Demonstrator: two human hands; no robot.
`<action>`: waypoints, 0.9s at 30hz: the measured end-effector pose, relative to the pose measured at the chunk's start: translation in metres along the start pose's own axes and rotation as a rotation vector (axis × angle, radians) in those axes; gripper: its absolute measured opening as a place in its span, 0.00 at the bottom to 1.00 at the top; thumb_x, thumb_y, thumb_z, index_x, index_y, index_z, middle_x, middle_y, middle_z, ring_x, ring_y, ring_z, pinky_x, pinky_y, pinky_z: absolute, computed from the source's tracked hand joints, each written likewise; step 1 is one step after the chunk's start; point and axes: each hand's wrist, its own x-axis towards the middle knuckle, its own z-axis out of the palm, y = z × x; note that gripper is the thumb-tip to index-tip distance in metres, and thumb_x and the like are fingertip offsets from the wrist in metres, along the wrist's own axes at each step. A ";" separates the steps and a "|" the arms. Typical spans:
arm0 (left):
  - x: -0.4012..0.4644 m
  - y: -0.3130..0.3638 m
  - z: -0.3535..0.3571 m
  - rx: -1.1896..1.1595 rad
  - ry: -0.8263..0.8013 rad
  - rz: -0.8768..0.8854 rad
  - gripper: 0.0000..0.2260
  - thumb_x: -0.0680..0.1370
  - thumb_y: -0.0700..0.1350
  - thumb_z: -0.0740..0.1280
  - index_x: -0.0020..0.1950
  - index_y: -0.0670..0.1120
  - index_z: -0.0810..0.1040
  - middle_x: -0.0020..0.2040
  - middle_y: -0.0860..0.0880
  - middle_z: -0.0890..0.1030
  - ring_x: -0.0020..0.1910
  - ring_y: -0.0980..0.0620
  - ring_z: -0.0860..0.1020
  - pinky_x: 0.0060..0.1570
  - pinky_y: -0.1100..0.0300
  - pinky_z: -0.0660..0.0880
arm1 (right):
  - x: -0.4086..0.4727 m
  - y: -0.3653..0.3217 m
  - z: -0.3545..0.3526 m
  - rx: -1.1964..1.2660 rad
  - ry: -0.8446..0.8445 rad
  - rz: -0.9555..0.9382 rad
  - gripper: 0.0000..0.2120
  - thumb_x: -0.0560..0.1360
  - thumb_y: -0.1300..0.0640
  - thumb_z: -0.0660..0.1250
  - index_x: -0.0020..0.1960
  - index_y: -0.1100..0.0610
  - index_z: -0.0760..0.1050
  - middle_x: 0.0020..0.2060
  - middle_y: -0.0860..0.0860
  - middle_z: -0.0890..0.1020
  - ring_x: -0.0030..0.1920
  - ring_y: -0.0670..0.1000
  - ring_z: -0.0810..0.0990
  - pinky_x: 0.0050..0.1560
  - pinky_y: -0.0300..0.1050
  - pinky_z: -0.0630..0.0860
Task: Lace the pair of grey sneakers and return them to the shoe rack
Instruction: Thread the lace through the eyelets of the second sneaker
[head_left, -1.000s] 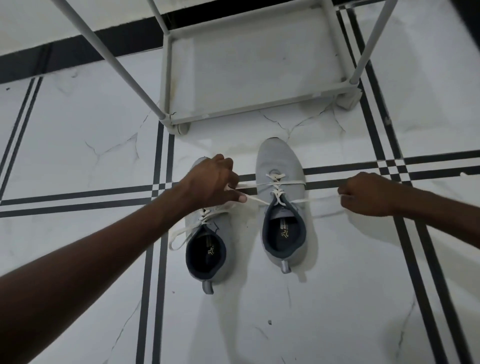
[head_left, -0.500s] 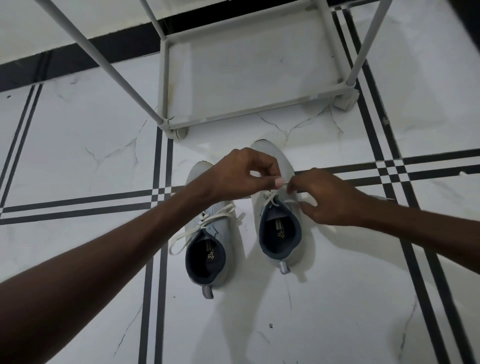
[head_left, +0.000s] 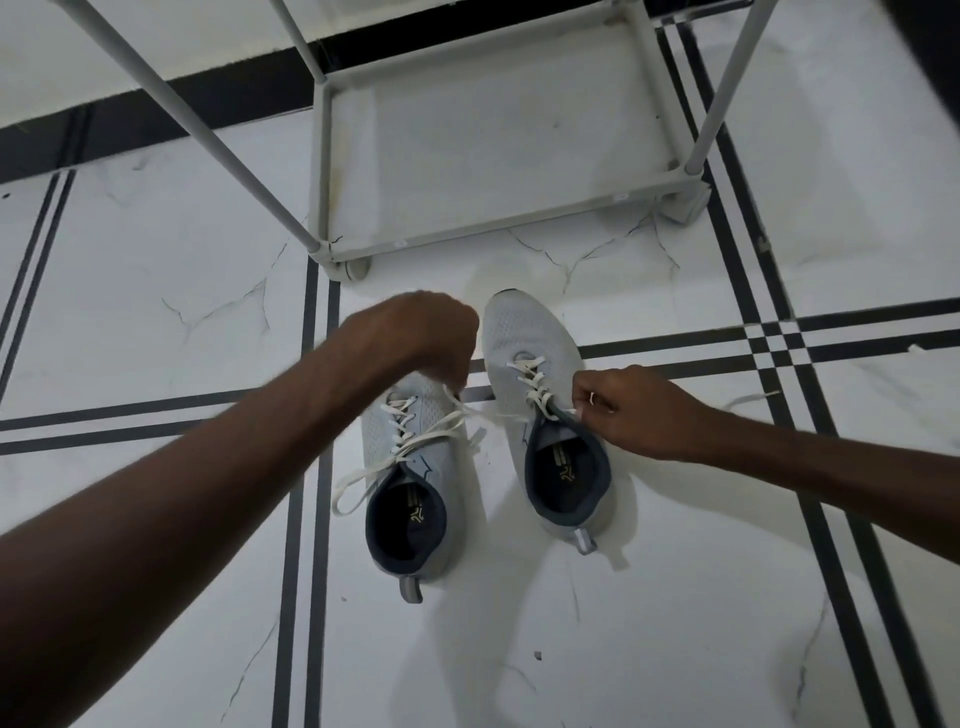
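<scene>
White marble floor with black inlay lines. The right hand (head_left: 631, 410) is closed, a lace (head_left: 535, 387) end pinched at the right sneaker (head_left: 524, 338) collar; the left hand (head_left: 431, 332), blurred, is curled over lace left of that sneaker, its hold unclear. The left sneaker (head_left: 410, 467) stands beside, the rack (head_left: 498, 228) beyond. Laces are judged limp and light, best gripped near the tips.

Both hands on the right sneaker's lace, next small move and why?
Probably draw the two lace ends apart to snug the crossing, then feed the next eyelet. The right hand pinches one end beside the right sneaker's collar; the left hand holds the other end slack over the gap between the shoes. Both sneakers sit on the floor before the rack.
</scene>
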 end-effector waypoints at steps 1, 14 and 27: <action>0.003 0.004 0.010 -0.069 -0.037 0.045 0.16 0.76 0.54 0.71 0.58 0.47 0.82 0.56 0.49 0.84 0.55 0.49 0.81 0.57 0.52 0.77 | 0.001 0.001 -0.001 -0.015 -0.003 -0.012 0.06 0.77 0.55 0.63 0.41 0.52 0.70 0.28 0.42 0.71 0.33 0.49 0.73 0.31 0.40 0.65; 0.014 0.012 0.100 -0.792 0.188 0.057 0.08 0.76 0.46 0.72 0.38 0.46 0.80 0.30 0.52 0.83 0.28 0.55 0.80 0.34 0.70 0.73 | 0.008 0.023 -0.016 -0.156 -0.075 -0.093 0.11 0.76 0.59 0.62 0.35 0.52 0.74 0.27 0.42 0.75 0.32 0.43 0.74 0.38 0.47 0.73; 0.014 0.005 0.115 -0.662 0.291 -0.035 0.02 0.72 0.45 0.74 0.42 0.47 0.85 0.36 0.50 0.85 0.34 0.56 0.80 0.43 0.59 0.77 | -0.007 0.042 -0.017 -0.281 -0.135 -0.028 0.13 0.77 0.56 0.62 0.34 0.52 0.72 0.29 0.44 0.77 0.30 0.42 0.72 0.31 0.39 0.64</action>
